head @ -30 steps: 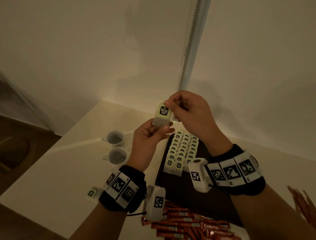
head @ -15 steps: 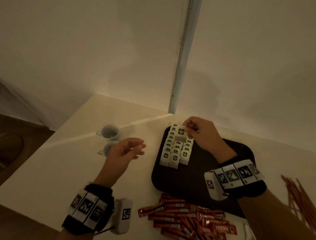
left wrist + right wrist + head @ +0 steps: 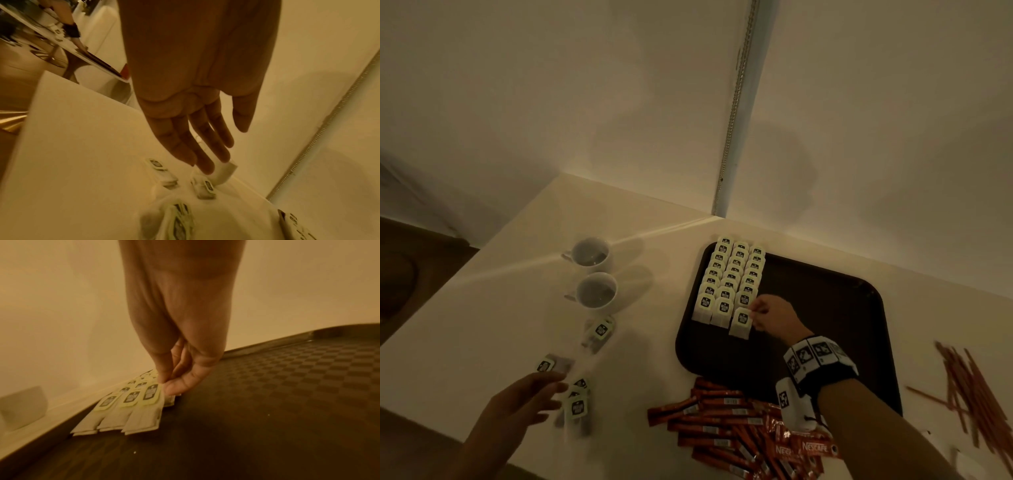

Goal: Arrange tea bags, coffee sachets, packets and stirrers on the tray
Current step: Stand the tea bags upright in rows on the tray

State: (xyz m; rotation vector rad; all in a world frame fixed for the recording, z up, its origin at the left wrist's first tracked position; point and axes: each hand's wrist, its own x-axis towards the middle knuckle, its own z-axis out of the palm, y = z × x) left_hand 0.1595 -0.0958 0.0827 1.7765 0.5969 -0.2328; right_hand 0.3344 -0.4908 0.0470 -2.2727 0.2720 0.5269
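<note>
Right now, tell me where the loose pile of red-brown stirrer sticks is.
In the head view the red-brown stirrer sticks lie on the pale table at far right, outside the dark brown tray's right rim, beyond the right hand.

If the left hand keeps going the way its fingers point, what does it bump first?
Probably the loose tea bag lying on the table just past the left hand, whose fingers are straight. Depth is hard to judge.

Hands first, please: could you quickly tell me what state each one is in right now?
Left hand: open, fingers straight, holding nothing, above the loose tea bags on the table.
Right hand: pinching the nearest tea bag on the tray.
</note>
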